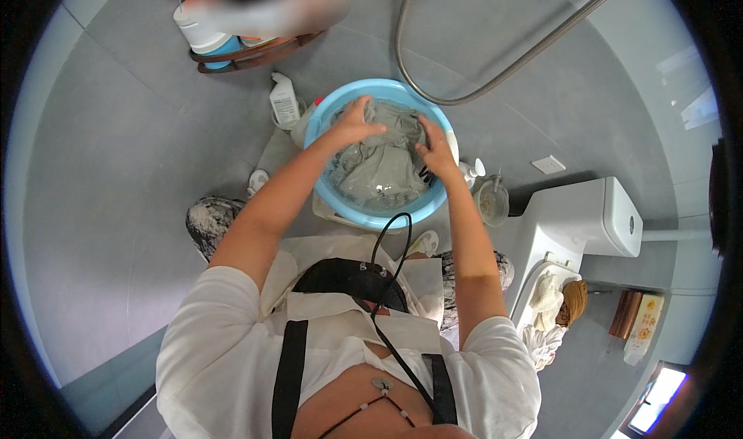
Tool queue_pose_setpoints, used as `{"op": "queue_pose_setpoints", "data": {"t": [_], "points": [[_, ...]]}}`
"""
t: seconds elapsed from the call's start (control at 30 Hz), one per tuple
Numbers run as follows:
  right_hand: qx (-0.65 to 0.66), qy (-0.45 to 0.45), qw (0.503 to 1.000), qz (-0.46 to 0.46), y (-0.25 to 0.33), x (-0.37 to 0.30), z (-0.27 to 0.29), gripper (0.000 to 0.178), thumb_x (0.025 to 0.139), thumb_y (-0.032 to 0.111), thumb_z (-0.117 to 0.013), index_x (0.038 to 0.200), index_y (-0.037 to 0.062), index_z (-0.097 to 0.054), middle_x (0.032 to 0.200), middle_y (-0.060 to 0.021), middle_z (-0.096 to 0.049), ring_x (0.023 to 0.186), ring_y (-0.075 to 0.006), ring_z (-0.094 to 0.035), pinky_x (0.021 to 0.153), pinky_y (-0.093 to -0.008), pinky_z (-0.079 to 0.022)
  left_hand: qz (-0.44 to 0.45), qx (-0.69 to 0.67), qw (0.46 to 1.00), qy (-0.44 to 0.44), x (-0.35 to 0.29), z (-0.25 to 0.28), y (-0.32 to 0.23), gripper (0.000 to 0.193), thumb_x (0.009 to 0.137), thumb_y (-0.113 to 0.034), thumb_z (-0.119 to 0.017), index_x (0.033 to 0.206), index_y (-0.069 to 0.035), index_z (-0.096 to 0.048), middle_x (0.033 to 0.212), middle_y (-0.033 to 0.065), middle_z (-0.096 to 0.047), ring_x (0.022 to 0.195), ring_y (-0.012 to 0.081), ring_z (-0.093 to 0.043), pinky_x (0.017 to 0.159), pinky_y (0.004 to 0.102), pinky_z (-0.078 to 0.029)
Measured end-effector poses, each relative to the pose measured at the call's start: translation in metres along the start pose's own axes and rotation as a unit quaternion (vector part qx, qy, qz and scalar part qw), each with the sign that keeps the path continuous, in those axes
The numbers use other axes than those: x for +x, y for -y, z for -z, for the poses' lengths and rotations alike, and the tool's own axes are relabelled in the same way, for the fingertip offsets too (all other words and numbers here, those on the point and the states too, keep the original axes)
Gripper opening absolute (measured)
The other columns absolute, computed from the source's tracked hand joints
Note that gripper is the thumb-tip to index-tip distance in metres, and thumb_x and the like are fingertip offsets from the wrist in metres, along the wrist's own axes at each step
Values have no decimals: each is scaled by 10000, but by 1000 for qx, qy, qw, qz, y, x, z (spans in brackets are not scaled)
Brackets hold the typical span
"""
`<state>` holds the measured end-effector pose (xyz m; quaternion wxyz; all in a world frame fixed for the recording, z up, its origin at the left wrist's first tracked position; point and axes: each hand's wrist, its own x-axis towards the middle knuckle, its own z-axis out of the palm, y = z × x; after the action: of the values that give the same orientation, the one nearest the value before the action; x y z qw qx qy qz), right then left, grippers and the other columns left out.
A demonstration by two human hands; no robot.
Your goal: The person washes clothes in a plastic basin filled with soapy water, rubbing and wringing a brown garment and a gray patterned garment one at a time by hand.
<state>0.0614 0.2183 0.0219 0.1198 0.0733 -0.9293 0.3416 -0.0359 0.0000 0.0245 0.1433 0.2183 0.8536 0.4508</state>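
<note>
Head view: my left hand (pixel 357 123) and right hand (pixel 438 153), both spread loose, over grey cloth (pixel 379 168) in blue basin (pixel 371 220). Likely mid-wash; next squeeze needs a two-sided grip.

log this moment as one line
left hand: open; right hand: open; gray cloth: wet, in blue basin; hand contact: unclear

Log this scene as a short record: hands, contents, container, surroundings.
Left hand: open, over the cloth's far left part; contact unclear
Right hand: fingers spread, at the cloth's right side; contact unclear
Contents: grey cloth, wet and bunched, in water
Container: round light-blue basin
Left of basin: white bottle, upright or tilted unclear
Beyond basin: metallic hose, curving down
Right of basin: white toilet
</note>
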Motion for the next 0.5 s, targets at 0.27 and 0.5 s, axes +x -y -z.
{"op": "queue_pose_setpoints", "data": {"t": [0.27,0.5], "points": [[-151,149,964,-158,27,-1,-42,705,704,65,-587,1300,216,-242,1349,-107,-263,1092,-342,-436,866,-412,-410,30,204,973,106,-11,-35,-17,911,595,-321,-731,1310,-79,-222,1231,205,-352,1104,354,-417,892,413,-373],[-180,192,940,-217,10,1,-68,681,744,101,-548,1321,232,-212,1330,-116,-301,1150,-321,-385,934,-431,-337,109,217,963,116,-14,-53,20,737,613,-313,-708,1222,-64,-375,1215,183,-402,1057,336,-465,851,400,-403]]}}
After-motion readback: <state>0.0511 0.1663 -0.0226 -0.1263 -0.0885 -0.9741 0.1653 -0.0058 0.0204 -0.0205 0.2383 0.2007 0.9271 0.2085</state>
